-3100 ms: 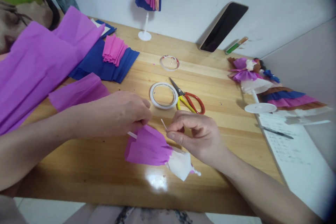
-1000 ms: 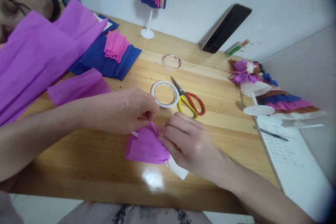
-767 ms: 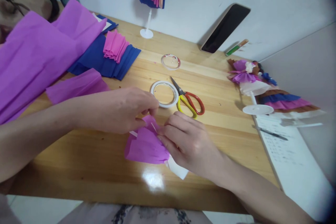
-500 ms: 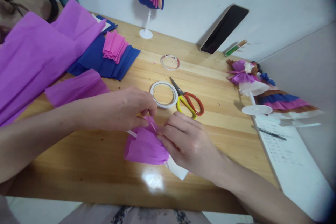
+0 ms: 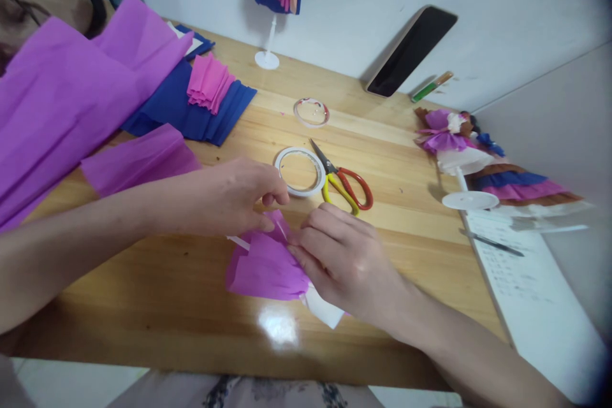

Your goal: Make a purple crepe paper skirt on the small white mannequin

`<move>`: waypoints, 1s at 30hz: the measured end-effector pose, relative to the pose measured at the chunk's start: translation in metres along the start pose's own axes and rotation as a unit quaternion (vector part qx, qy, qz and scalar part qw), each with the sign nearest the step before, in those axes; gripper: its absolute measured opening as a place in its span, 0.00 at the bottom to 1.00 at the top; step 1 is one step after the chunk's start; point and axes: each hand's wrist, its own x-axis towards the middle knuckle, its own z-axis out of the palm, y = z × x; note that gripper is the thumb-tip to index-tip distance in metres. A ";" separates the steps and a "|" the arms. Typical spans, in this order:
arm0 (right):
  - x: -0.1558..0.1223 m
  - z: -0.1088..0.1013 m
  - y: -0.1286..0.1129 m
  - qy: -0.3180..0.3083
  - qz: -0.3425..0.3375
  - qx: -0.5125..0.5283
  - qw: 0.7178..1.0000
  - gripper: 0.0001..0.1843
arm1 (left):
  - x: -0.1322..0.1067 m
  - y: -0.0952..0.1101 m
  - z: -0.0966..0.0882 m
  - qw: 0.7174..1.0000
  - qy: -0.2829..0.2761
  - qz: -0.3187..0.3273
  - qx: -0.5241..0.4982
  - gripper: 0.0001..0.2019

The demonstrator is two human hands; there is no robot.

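Observation:
A small gathered piece of purple crepe paper [image 5: 268, 271] lies near the table's front, with a white piece [image 5: 322, 307] at its right end. My right hand [image 5: 335, 252] is closed on its upper right edge, fingers curled and thumb pressed in. My left hand [image 5: 246, 197] is bent over the raised flap, thumb against the paper; its other fingertips are mostly hidden. A thin white strip [image 5: 239, 242] sticks out below the left hand. Just beyond the hands are a roll of white tape [image 5: 300, 191] and scissors [image 5: 342, 185] with red and yellow handles.
Large purple crepe sheets [image 5: 86, 83] and folded blue paper [image 5: 167, 108] cover the left. Behind are a clear ring [image 5: 312, 124], a leaning phone [image 5: 411, 54] and a paper-dressed figure on a stand [image 5: 270, 44]. Another dressed figure [image 5: 449, 134] and a written sheet [image 5: 521, 280] with a pen [image 5: 497, 243] lie right.
The left hand's thumb and finger have moved slightly apart at the flap. A thin white line on the flap no longer shows clearly. My right hand stays on the paper.

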 end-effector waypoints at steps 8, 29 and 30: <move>0.000 0.001 0.000 0.005 0.010 0.003 1.000 0.16 | 0.004 0.002 0.003 0.995 -0.032 -0.056 -0.073 0.03; 0.002 -0.001 0.000 -0.009 -0.014 -0.036 0.999 0.17 | 0.002 0.000 0.005 0.996 -0.050 -0.048 -0.056 0.04; 0.002 -0.001 0.000 -0.008 -0.015 -0.042 0.999 0.17 | 0.002 0.000 0.005 0.996 -0.046 -0.050 -0.055 0.06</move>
